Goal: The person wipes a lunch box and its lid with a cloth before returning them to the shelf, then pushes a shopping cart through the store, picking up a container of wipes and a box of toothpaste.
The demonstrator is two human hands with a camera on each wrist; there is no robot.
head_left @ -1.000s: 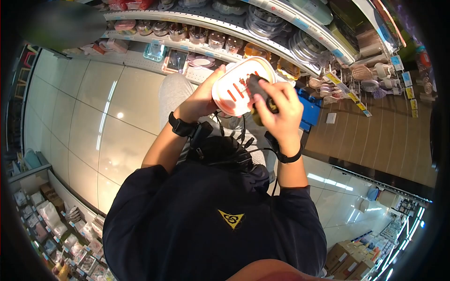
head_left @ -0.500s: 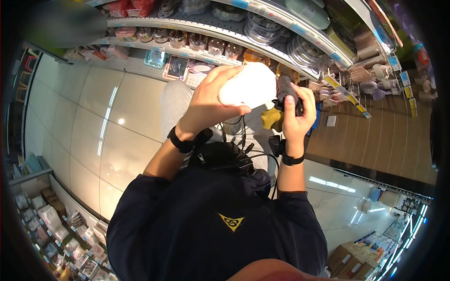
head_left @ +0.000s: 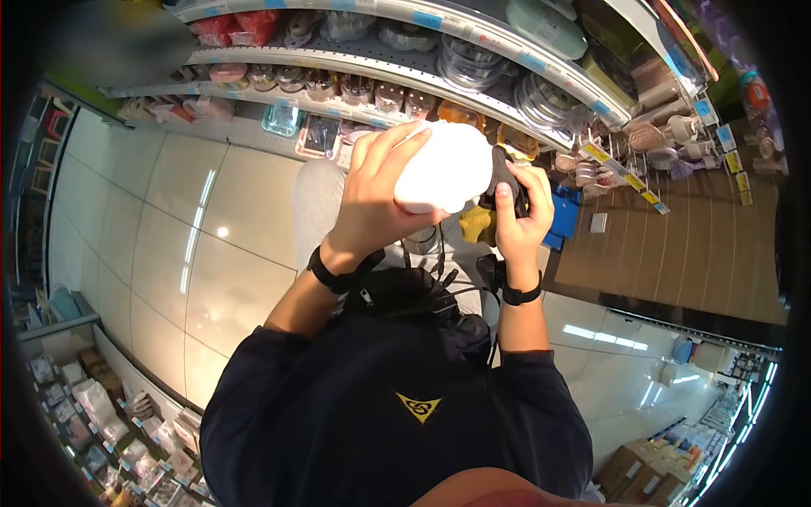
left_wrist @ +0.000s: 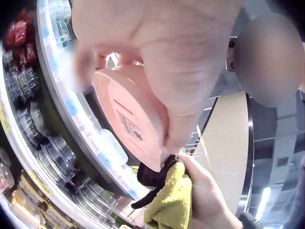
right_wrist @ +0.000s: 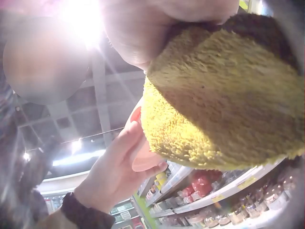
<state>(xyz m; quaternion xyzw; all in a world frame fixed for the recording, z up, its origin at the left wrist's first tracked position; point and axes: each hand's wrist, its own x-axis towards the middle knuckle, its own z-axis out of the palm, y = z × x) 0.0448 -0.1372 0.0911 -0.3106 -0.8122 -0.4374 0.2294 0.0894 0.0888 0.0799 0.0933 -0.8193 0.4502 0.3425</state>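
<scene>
My left hand [head_left: 372, 186] grips a pale pink soap-dish-like tray [head_left: 445, 167] by its edge, washed out by light in the head view. The left wrist view shows the tray [left_wrist: 128, 119] with red slots and a dark printed patch, the left thumb along its rim. My right hand [head_left: 525, 211] holds a bunched cloth, dark on one side [head_left: 504, 179] and yellow on the other [head_left: 479, 225], at the tray's right edge. In the right wrist view the fuzzy yellow cloth [right_wrist: 190, 124] hides most of the right fingers.
Store shelves [head_left: 405, 72] with clear containers and jars curve across the top. Hanging brushes [head_left: 667, 139] are at the right, above a brown panel [head_left: 667, 245]. A blue object [head_left: 563, 218] lies beyond the right hand. Tiled floor [head_left: 160, 237] is at the left.
The tray has turned from its slotted face to a plain white-looking side. The right hand with the cloth moved off it to the right, then back to its right edge.
</scene>
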